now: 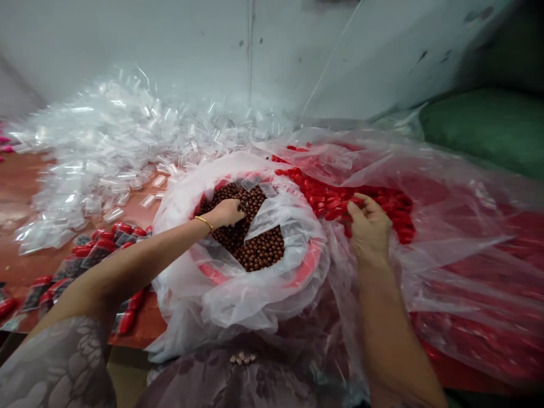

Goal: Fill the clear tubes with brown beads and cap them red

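My left hand [227, 214], with a gold bangle at the wrist, is closed in among small round brown balls [261, 249]. What its fingers hold is hidden. The balls fill a red tub [308, 263] lined with a cloudy plastic bag [238, 309]. A couple of clear plastic containers [250, 184] lie on the balls near the far rim. To the right of the tub, my right hand [370, 226] has its thumb and fingers pinched on a red plastic cap, at the edge of a heap of red caps [325, 198] in an open clear bag.
A big pile of clear containers [123, 130] covers the back left of the reddish table [19, 175]. Filled containers with red caps [102, 249] lie left of the tub. Plastic sheeting [459, 266] spreads rightward; a green sack [488, 127] stands behind it, beside the wall [191, 45].
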A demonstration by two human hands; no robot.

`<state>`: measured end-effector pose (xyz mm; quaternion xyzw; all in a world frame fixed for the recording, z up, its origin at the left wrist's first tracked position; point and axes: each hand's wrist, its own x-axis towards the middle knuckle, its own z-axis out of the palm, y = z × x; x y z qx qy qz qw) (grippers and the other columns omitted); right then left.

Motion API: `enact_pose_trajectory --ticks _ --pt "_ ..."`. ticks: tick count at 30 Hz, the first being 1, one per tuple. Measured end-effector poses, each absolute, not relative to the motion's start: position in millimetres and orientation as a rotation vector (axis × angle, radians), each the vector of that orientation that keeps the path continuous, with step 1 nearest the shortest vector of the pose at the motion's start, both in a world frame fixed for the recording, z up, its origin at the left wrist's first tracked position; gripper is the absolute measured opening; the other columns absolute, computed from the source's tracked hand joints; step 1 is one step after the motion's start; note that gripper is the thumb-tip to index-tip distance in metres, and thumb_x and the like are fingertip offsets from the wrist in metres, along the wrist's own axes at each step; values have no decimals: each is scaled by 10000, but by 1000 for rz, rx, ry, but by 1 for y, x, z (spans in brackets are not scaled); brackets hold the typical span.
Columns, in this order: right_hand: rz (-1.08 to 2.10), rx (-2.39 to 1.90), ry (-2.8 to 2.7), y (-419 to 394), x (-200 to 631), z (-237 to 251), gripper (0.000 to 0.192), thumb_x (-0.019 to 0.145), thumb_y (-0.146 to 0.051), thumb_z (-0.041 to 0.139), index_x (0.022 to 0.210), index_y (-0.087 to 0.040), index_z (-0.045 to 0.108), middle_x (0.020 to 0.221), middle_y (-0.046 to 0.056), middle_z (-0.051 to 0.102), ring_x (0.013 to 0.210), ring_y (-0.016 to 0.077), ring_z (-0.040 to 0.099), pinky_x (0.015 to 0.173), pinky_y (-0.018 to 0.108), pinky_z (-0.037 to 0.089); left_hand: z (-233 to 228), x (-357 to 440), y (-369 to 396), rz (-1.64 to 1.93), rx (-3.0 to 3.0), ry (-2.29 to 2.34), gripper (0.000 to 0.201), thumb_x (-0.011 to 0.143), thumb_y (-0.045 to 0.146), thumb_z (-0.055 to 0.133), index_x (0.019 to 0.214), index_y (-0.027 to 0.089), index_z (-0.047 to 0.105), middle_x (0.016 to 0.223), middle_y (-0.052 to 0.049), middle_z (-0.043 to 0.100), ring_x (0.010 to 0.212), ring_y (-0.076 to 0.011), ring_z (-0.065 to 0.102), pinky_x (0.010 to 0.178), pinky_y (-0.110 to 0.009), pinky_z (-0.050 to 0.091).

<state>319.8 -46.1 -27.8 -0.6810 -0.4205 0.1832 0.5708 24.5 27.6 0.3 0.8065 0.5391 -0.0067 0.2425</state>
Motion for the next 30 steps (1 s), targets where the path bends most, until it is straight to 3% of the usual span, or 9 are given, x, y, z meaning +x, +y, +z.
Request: enact_pose_trajectory --ticks 2,4,9,12,17,20,26,30 --pt "669 -1387 -827 -48 315 -17 300 716 -392 553 990 -275 519 736 -12 576 606 162 584 516 298 469 1 19 28 130 2023 1414 268 873 253 506 1079 100 585 792 -66 688 609 -137 638 549 -226 482" --pt "880 -1288 -758 -51 303 -3 266 689 -364 571 931 -265 520 669 -36 535 526 134 532 450 266 432 3 12 25 350 1767 1262 275 845 249 565 1092 127 579 826 -38 676 619 -100 609 535 -193 449" --pt "1156 -1174 -824 -63 248 25 327 659 -339 681 937 -242 537 640 -81 462 422 55 357 342 187 291 9 -6 8 687 1303 767 394 656 254 790 990 121 627 974 -39 686 823 -96 619 753 -214 482" --pt "1196 -1109 -985 -67 211 27 422 643 -354 732 991 -247 518 651 -100 478 401 42 355 340 187 302 10 -14 -6 726 1218 680 477 590 280 853 985 121 639 967 -39 692 857 -106 626 823 -233 481" --pt "1122 -1169 -1288 -65 174 12 387 779 -507 598 1030 -229 501 593 -90 524 374 60 390 365 209 294 -3 -26 -29 689 1187 716 504 616 442 831 930 126 595 835 -24 673 719 -109 636 691 -240 498" --pt "1144 -1170 -1431 -64 165 8 265 788 -438 586 934 -219 548 567 -92 468 386 60 346 388 216 285 -12 -30 -38 695 1238 681 481 654 470 800 907 128 575 802 -8 639 665 -94 613 659 -237 503" --pt "983 -1104 -1807 -54 161 17 194 681 -289 683 843 -202 623 738 -24 610 672 123 539 647 261 444 -14 -33 -41 625 1316 560 445 713 488 744 890 124 560 801 -21 628 656 -97 604 638 -239 501" --pt "1036 -1092 -1888 -48 162 17 210 691 -361 701 689 -191 576 614 -43 518 590 101 461 574 242 395 -12 -34 -41 612 1328 546 433 723 483 738 877 124 550 805 -27 633 647 -96 607 630 -235 494"
